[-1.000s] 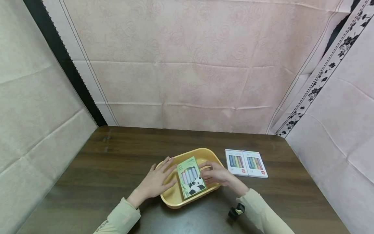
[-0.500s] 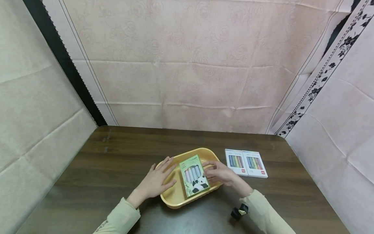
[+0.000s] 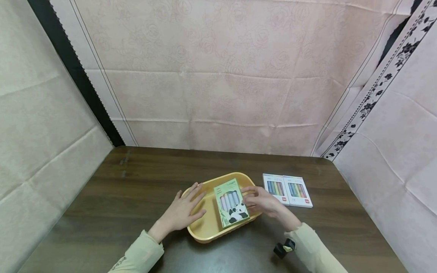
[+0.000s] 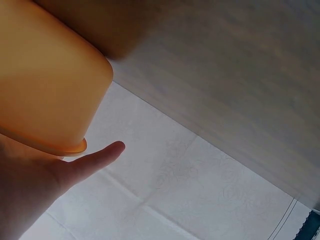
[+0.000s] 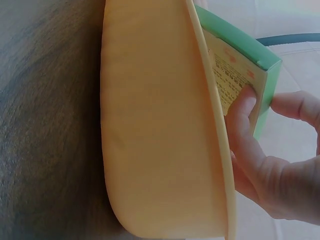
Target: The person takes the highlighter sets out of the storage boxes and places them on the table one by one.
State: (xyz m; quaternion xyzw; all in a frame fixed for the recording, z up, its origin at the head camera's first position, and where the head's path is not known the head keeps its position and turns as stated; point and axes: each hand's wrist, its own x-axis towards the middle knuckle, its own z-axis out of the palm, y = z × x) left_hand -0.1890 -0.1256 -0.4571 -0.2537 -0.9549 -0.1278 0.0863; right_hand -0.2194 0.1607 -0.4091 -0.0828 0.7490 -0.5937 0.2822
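A green box with a panda and pale coloured sticks printed on its front point(image 3: 231, 203) leans over the right half of a yellow plastic tray point(image 3: 204, 229). By its right edge my right hand point(image 3: 262, 202) pinches it; in the right wrist view, one fingertip point(image 5: 244, 102) presses the printed back of the box point(image 5: 270, 75) and another touches its edge. On the tray's left rim rests my left hand point(image 3: 181, 210), fingers straight and spread. From the left wrist, the tray's outer wall point(image 4: 50, 75) shows with the thumb point(image 4: 102, 156) sticking out beside it.
Two flat white boxes with coloured sticks on the front, a left one point(image 3: 275, 189) and a right one point(image 3: 297, 191), lie side by side right of the tray. Everything is on a dark wooden table point(image 3: 102, 212). Pale cloth point(image 3: 218, 94) hangs behind the table and along both sides.
My right hand has moved to the right with the green box, which shifts from the tray's middle toward its right side. My left hand and the white boxes stay put.
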